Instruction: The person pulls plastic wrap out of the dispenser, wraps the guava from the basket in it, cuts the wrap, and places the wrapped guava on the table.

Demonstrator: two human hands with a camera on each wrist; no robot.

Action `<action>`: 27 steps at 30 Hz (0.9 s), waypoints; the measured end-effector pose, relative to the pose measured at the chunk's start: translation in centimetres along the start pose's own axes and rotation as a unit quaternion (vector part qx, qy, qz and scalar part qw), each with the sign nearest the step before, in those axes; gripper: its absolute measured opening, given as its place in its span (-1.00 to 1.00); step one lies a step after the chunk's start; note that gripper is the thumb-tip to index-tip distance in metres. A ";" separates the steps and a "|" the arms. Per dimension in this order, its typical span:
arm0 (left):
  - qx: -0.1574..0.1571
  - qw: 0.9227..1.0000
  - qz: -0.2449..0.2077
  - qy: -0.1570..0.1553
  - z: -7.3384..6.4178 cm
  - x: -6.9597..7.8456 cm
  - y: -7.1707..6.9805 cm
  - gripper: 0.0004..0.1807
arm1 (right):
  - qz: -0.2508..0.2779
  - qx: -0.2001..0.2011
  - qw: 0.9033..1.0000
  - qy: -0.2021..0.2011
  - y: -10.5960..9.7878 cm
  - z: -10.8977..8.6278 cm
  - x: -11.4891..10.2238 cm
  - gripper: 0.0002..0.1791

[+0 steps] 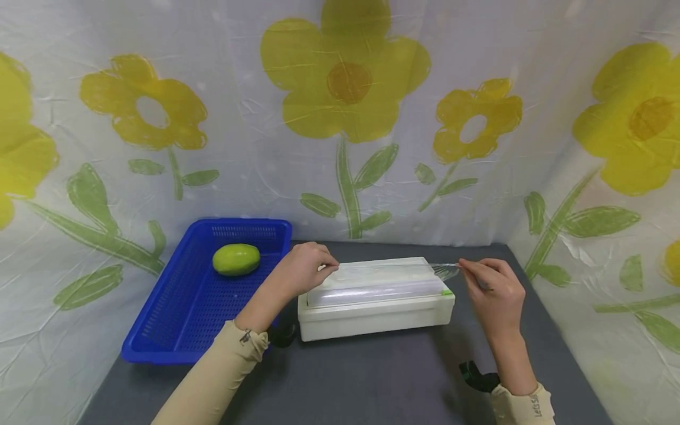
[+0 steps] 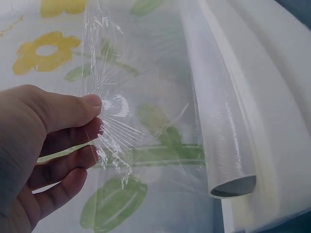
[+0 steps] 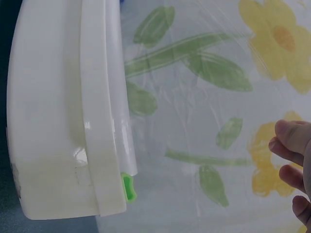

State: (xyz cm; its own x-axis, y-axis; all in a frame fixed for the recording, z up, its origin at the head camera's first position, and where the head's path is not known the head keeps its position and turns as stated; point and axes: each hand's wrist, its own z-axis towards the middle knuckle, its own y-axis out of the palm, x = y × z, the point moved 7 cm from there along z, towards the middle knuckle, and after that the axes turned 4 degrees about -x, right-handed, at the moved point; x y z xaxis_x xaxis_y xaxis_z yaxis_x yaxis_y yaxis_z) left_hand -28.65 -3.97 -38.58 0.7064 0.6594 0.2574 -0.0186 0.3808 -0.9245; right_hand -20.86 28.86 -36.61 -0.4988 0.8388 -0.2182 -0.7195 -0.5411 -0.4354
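Note:
A white cling film dispenser [image 1: 377,323] stands on the table, with a clear rounded bar [image 2: 221,116] along it and a small green slider [image 3: 128,187] at its right end. A sheet of cling film [image 2: 146,131] stretches out from it. My left hand [image 1: 304,269] pinches the film's left edge between thumb and index finger, its other fingers loosely bent. Beyond the dispenser's right end, my right hand [image 1: 497,295] pinches the other corner of the film, which is gathered into creases there. In the right wrist view only the fingertips of that hand [image 3: 294,155] show.
Left of the dispenser lies a blue plastic basket [image 1: 159,330] holding a green oval fruit [image 1: 236,260]. My left forearm passes over the basket's right side. A flower-printed curtain [image 1: 239,165] hangs behind and around the dark grey table [image 1: 366,383].

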 end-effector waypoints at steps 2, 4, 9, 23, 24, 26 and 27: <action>-0.001 1.000 -0.003 -0.006 0.1 -0.1 0.0 -0.89 | 0.006 0.001 1.000 0.006 0.0 0.0 0.0 -0.79; 0.003 1.000 -0.008 -0.011 0.2 -0.3 0.1 -0.89 | 0.010 0.003 1.000 0.009 -0.1 0.0 0.1 -0.77; 0.012 1.000 -0.009 -0.025 0.6 -0.6 0.0 -0.88 | -0.001 0.008 1.000 -0.006 -0.2 -0.2 -0.2 -0.79; 0.058 0.998 0.000 -0.027 0.9 -0.3 -0.9 -0.89 | 0.001 0.023 1.000 -0.010 -0.9 -0.4 -0.5 -0.80; 0.054 0.998 -0.001 -0.027 0.8 -0.2 -0.8 -0.90 | 0.002 0.024 1.000 -0.011 -0.9 -0.5 -0.5 -0.79; 0.046 0.999 0.001 -0.026 0.5 -0.2 -0.8 -0.90 | 0.004 0.024 1.000 -0.012 -0.9 -0.7 -0.7 -0.78; 0.043 0.999 0.004 -0.024 0.3 -0.2 -0.7 -0.90 | 0.006 0.026 1.000 -0.013 -0.9 -0.8 -0.7 -0.77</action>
State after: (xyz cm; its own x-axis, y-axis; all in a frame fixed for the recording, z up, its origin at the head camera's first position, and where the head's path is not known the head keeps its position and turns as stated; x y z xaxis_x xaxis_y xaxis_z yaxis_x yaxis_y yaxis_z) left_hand -29.01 -4.16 -37.84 0.6714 0.6921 0.2650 -0.0860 0.4278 -0.8998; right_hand -19.48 28.79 -36.72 -0.5189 0.8313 -0.1992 -0.7373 -0.5532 -0.3877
